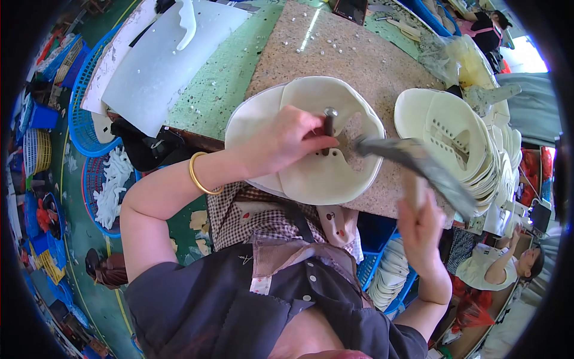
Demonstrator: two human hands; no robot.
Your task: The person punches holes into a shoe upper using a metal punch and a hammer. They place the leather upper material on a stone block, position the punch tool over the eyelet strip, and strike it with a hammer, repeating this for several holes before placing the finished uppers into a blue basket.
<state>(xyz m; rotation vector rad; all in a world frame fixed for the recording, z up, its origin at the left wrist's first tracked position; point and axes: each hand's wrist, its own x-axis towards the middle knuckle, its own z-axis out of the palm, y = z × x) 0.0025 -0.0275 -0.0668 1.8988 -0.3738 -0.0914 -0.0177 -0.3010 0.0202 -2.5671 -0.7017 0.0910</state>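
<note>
In my left hand is a short metal hole punch, held upright between thumb and fingers. It stands over a cream shoe upper that lies on a speckled stone slab. The upper has a curved cut-out, with a few small holes near the punch. My right hand is wrapped round the wooden handle of a hammer. The hammer is smeared by motion and its head is just right of the punch, apart from it. My left fingertips partly hide the punch's lower end.
A stack of cream shoe uppers with punched holes stands at the right. White sheet material and scattered bits lie on the green tabletop. Blue baskets stand at the left. One person sits at the right.
</note>
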